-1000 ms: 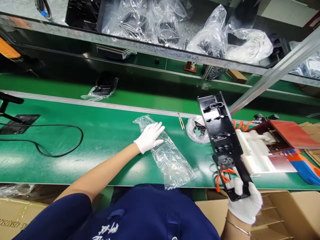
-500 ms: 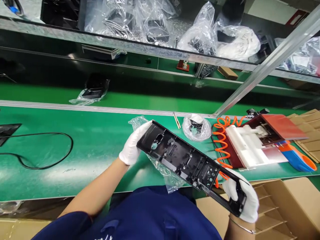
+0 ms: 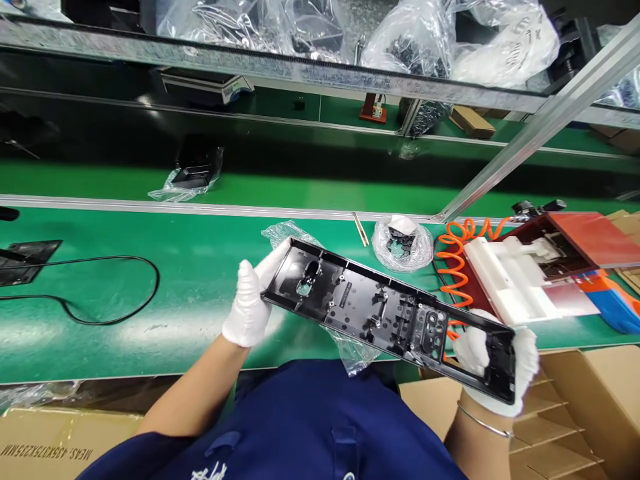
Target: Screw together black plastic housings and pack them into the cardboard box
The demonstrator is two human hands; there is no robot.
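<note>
A long black plastic housing [image 3: 363, 300] is held up over the bench, its hollow inside with ribs and screw posts facing me. My left hand [image 3: 253, 297], in a white glove, grips its left end, thumb raised along the near corner. At the other end my right hand [image 3: 500, 363], also gloved, is wrapped round the frame of the rectangular opening, with fingers showing through it. Partly hidden beneath the housing lies a clear plastic bag [image 3: 353, 350] on the green bench [image 3: 200, 233].
Behind the housing lie tweezers [image 3: 361, 230] and a bag of small black parts [image 3: 403, 243]. To the right are a coiled orange hose [image 3: 455, 267] and a red-and-white fixture [image 3: 515, 280]. A divided cardboard box [image 3: 585, 400] stands below the edge; a black cable [image 3: 125, 260] loops at left.
The housing has turned closer to level, its right end rising, and its inside has tipped more toward me. Both hands keep hold of it. My view has shifted slightly.
</note>
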